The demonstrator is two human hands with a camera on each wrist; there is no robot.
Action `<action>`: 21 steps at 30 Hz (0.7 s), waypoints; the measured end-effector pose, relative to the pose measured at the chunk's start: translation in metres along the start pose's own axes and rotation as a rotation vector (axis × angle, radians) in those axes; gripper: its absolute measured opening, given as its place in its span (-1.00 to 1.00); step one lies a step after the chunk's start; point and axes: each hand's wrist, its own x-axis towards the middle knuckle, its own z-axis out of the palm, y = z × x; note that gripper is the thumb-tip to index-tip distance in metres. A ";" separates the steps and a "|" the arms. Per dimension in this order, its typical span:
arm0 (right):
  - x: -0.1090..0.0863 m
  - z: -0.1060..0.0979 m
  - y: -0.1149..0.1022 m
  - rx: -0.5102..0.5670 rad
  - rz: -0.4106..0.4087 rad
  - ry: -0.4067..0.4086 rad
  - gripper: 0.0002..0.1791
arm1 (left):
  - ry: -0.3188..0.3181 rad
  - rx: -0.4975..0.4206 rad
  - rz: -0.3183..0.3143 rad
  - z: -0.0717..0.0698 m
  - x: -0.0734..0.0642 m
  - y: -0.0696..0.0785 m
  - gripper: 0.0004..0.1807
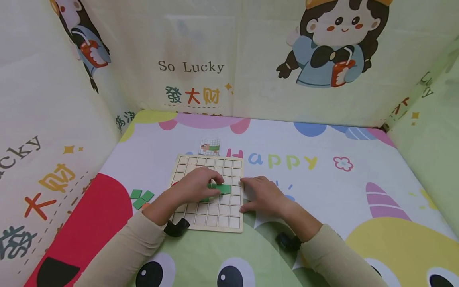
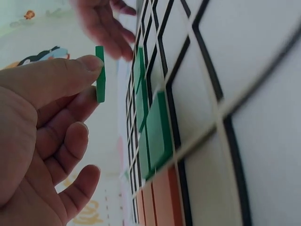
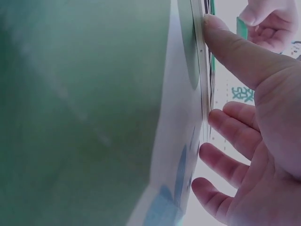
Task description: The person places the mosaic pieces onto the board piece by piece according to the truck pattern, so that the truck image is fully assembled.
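A light wooden grid board (image 1: 224, 224) lies flat on the table. Over its middle, my left hand (image 1: 195, 185) pinches a thin green square tile (image 2: 100, 75) between thumb and index finger, held just off the grid. Green tiles (image 2: 159, 127) fill several cells beneath it, with orange tiles (image 2: 167, 193) beside them; in the head view the left hand covers part of these. My right hand (image 1: 265, 195) rests at the board's right edge, where the thumb (image 3: 225, 35) and fingertips touch the side with the fingers loosely spread.
Loose green tiles (image 1: 138, 203) and an orange tile (image 1: 145, 205), partly behind the left wrist, lie left of the board. A small picture card (image 1: 209, 146) sits beyond its far edge. Printed cloth walls (image 1: 251, 95) enclose the table's back and sides.
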 end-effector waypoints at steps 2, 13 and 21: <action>0.000 0.000 0.000 -0.002 -0.002 0.002 -0.05 | 0.001 0.003 -0.001 0.003 0.003 0.003 -0.72; -0.001 -0.001 0.000 0.006 -0.001 0.002 -0.05 | -0.001 0.029 -0.049 0.017 0.020 0.019 -0.68; -0.002 -0.001 0.001 0.010 0.001 0.007 -0.05 | -0.029 -0.005 -0.066 0.023 0.028 0.020 -0.70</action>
